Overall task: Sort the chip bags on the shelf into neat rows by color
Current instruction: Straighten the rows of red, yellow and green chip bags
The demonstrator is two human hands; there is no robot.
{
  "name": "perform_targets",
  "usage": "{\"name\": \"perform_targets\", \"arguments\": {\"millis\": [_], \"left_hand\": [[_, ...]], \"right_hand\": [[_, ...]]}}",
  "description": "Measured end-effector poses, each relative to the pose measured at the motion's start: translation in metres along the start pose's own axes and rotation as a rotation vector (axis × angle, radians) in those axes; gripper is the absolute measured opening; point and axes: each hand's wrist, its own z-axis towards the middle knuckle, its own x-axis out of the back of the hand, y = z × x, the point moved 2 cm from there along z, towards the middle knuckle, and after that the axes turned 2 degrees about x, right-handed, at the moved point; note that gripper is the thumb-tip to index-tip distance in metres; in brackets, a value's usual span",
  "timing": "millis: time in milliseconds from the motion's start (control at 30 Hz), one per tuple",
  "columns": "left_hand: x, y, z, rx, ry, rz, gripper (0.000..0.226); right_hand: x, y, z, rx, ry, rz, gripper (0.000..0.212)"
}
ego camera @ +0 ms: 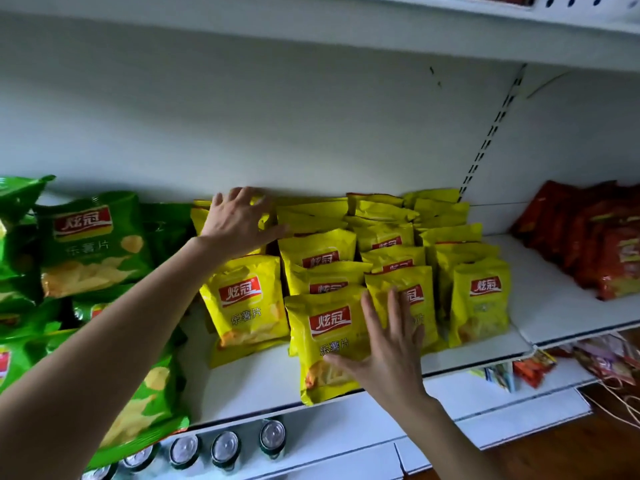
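Several yellow chip bags (479, 299) stand in rows in the middle of the white shelf (256, 386). My left hand (239, 221) lies flat with spread fingers on the back bags of the leftmost yellow row. My right hand (389, 348) presses with straight fingers against the front yellow bag (327, 327) of the second row, which leans out at the shelf's front edge. Green chip bags (91, 244) are heaped on the left. Red chip bags (588, 237) stand in a row at the far right.
An upper shelf (311, 32) hangs overhead. Below the front edge stand several cans (225, 448). More snack packets (533, 368) lie on a lower shelf at the right. Bare shelf shows between the yellow and red bags.
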Motion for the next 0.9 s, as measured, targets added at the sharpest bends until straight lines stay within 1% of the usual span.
{"name": "perform_targets", "arguments": {"millis": [133,200,367,433,533,633,733,767,900], "left_hand": [[-0.007,0.003,-0.001,0.017,-0.074,-0.003,0.111],[-0.008,0.011,0.005,-0.001,-0.080,0.036,0.115],[-0.011,0.034,0.023,-0.121,-0.017,0.069,0.109],[-0.018,0.040,0.031,-0.157,-0.058,0.054,0.109],[-0.025,0.042,0.039,-0.201,-0.117,0.057,0.098],[-0.026,0.043,0.042,-0.245,-0.144,0.112,0.096],[-0.028,0.047,0.045,-0.258,-0.173,0.161,0.079],[-0.029,0.049,0.046,-0.258,-0.173,0.168,0.077],[-0.031,0.053,0.049,-0.270,-0.185,0.129,0.089]], "right_hand": [[-0.010,-0.010,0.004,-0.045,-0.055,0.010,0.103],[-0.012,-0.012,0.006,-0.051,-0.050,0.010,0.101],[-0.013,-0.009,0.009,-0.082,-0.045,-0.003,0.099],[-0.012,-0.006,0.010,-0.103,-0.045,-0.009,0.097],[-0.011,-0.003,0.011,-0.108,-0.034,-0.012,0.096],[-0.011,0.000,0.014,-0.090,-0.023,-0.005,0.096],[-0.012,0.006,0.016,-0.076,0.005,0.001,0.095],[-0.012,0.007,0.016,-0.074,0.013,0.004,0.095],[-0.012,0.014,0.017,-0.073,0.035,0.008,0.094]]}}
